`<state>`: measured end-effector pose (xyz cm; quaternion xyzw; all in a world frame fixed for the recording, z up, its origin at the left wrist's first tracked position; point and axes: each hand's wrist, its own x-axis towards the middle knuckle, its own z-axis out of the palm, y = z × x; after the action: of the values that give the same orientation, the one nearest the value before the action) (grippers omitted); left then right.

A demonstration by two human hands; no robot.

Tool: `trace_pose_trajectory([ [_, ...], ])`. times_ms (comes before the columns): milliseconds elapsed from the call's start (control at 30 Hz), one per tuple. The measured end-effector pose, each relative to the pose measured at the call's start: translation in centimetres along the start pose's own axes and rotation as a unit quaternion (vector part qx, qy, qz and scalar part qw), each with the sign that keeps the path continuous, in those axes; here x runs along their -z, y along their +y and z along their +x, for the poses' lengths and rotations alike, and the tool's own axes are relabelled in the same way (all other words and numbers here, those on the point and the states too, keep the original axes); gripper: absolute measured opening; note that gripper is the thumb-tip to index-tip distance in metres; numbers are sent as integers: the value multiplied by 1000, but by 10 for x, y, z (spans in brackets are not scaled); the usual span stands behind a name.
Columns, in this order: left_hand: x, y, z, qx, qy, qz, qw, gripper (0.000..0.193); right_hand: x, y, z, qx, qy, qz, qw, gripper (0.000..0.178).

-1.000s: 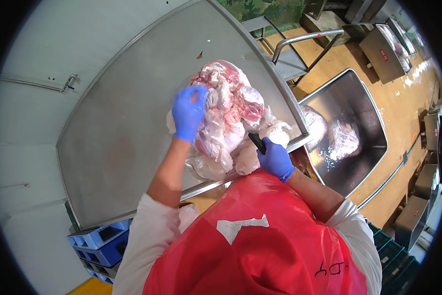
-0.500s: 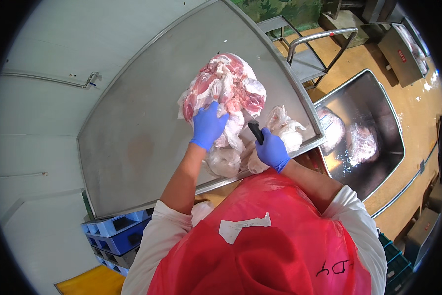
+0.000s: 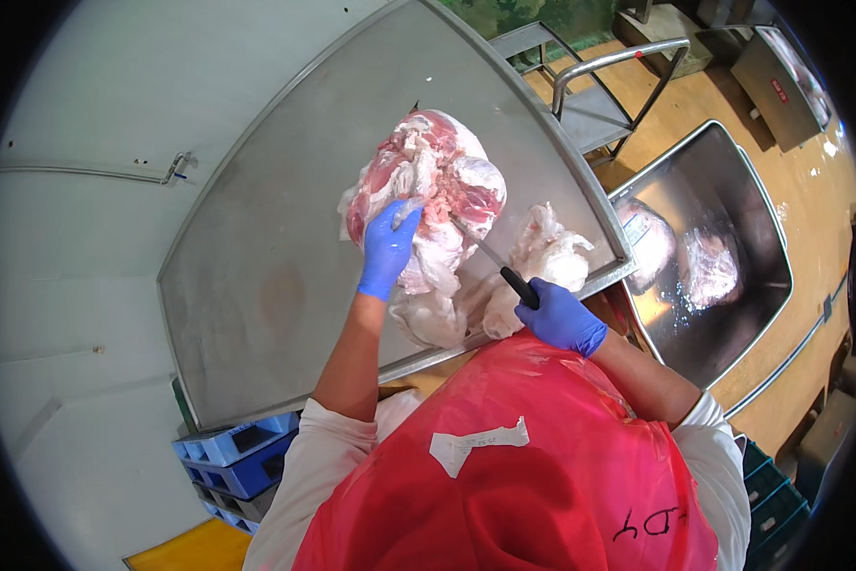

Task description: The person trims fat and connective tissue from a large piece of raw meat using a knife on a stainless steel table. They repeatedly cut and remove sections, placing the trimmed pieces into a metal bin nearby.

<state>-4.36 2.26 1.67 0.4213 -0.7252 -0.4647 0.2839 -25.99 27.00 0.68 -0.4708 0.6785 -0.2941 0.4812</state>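
Note:
A large piece of raw meat [image 3: 480, 181], pink with white fat, lies on the steel table [image 3: 256, 228]. My left hand [image 3: 386, 252], in a blue glove, is closed at its near left side, pinching a pale flap of it. My right hand [image 3: 563, 317], gloved too, grips the black handle of a knife [image 3: 520, 288]. The knife slants toward the meat, and its tip reaches the meat's near right part. Pale fatty trimmings [image 3: 551, 252] lie right of the meat, close to the table's edge. More whitish scraps [image 3: 432, 319] sit near my apron.
Right of the table stands a deep steel tub [image 3: 766, 319] with two wrapped-looking pieces of meat [image 3: 708, 266]. A metal cart [image 3: 594, 114] is beyond the table's right edge. Blue pallets [image 3: 242, 466] are stacked at lower left, and a pale wall [image 3: 76, 238] borders the left.
My right hand has drawn back to the right and toward me, baring more of the knife's blade. My left hand has shifted slightly left, now with a pale flap between its fingers.

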Motion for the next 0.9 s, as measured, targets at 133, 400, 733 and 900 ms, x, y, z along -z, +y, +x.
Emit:
trace_pose_trajectory([
  [133, 3, 7, -3, 14, -16, -24, 999, 28, 1, 1, 0, -5, -7, -4, 1000, 34],
  [400, 8, 7, -5, 3, -14, -21, 1000, 27, 24, -42, -15, -105, -99, 157, 977, 43],
  [733, 5, -10, -2, 12, -14, -34, 999, 28, -28, -45, 25, -51, 14, 100, 994, 35],
  [900, 0, -6, -3, 16, -1, -62, 998, 29, -65, -2, 36, 14, 96, 19, 995, 45],
])
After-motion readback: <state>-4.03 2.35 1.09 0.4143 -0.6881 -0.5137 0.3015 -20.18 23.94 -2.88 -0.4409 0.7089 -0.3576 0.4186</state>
